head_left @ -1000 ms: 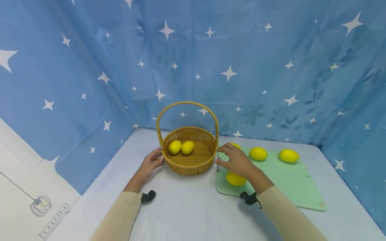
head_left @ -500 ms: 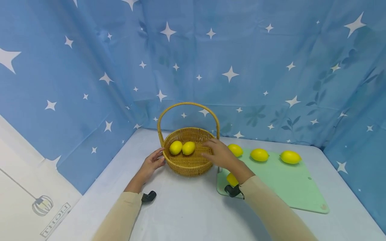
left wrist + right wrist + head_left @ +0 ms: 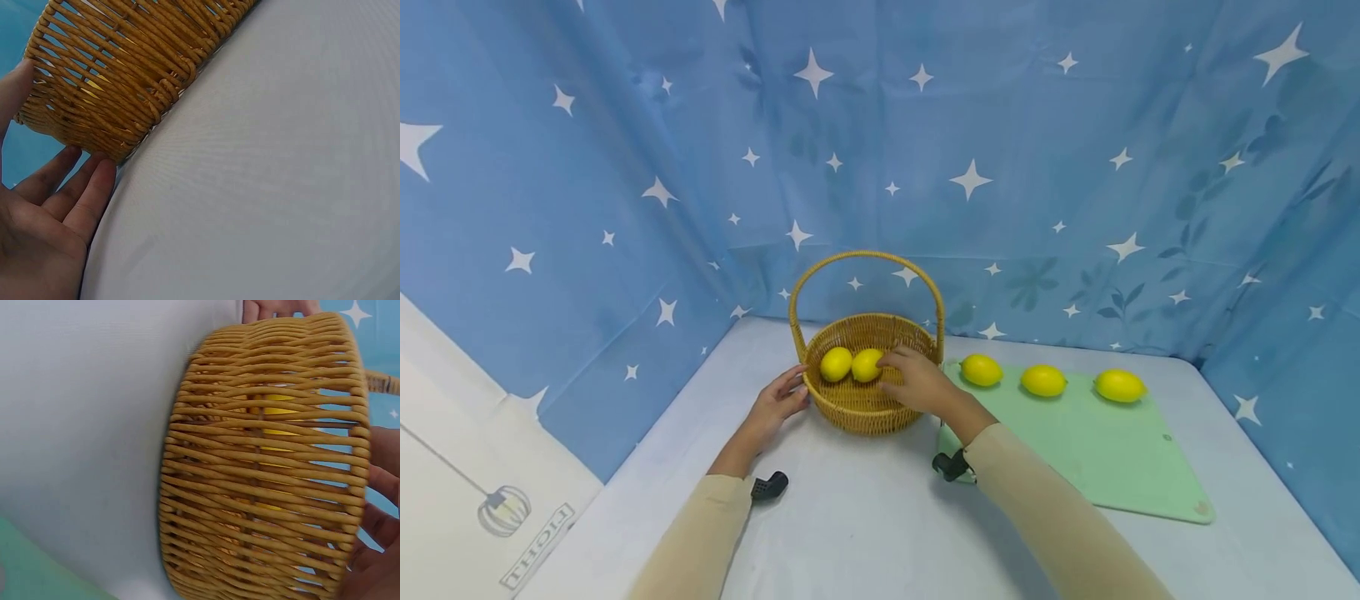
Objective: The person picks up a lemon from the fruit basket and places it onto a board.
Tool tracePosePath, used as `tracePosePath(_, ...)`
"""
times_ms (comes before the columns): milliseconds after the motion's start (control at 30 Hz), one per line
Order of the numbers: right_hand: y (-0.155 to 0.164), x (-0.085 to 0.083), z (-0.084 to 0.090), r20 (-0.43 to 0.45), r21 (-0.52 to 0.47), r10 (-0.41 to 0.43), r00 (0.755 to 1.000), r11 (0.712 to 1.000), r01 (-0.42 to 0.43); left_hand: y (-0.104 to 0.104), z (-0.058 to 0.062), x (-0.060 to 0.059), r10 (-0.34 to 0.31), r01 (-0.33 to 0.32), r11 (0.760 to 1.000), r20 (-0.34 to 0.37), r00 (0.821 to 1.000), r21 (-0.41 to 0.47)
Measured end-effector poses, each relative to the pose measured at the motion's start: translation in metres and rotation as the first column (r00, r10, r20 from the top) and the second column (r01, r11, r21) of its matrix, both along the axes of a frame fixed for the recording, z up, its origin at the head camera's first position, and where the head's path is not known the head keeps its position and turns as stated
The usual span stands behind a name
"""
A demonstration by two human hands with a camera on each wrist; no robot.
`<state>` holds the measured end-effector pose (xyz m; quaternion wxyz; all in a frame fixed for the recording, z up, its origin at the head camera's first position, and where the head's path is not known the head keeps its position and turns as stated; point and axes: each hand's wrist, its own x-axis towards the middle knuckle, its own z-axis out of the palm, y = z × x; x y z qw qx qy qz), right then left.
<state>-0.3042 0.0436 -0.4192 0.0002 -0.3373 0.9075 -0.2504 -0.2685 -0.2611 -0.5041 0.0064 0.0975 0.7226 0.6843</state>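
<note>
A round wicker basket (image 3: 868, 423) with a tall arched handle stands on the table, holding two lemons, a left one (image 3: 836, 364) and a right one (image 3: 867, 365). My left hand (image 3: 769, 414) rests against the basket's left side; in the left wrist view its extended fingers (image 3: 94, 194) touch the wicker. Over the basket's right rim reaches my right hand (image 3: 919, 385), its fingertips at the right lemon's edge, not visibly wrapped round it. Wicker partly hides the lemons and right fingers (image 3: 381, 481) in the right wrist view.
A pale green cutting board (image 3: 1075, 450) lies right of the basket. Along its back edge sit a left lemon (image 3: 981, 370), a middle lemon (image 3: 1043, 381) and a right lemon (image 3: 1120, 386). My right sleeve (image 3: 1052, 508) covers its front left part. A starry blue curtain (image 3: 1037, 208) hangs behind.
My right hand has moved left from above the board, over the basket's rim, to the right lemon inside. The board's front lemon has become hidden behind my right arm. My left hand stays at the basket.
</note>
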Motion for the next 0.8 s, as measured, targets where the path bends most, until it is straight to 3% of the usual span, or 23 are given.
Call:
tracePosePath(267, -0.016, -0.012, -0.012, 0.076, 0.093, -0.036, 0.996, 0.995, 0.029, -0.001, -0.001, 0.001, 0.003, -0.003, 1.000, 0.004, 1.000, 0.005)
tracePosePath(567, -0.029, -0.022, -0.013, 0.063, 0.176, -0.071, 0.995, 0.983, 0.059, -0.001, -0.001, 0.000, -0.016, 0.016, 1.000, -0.010, 1.000, 0.006)
tracePosePath(800, -0.033, -0.026, -0.013, 0.071, 0.239, -0.045, 0.996, 0.971, 0.026, -0.001, 0.000, -0.001, -0.027, 0.027, 1.000, 0.006, 1.000, 0.007)
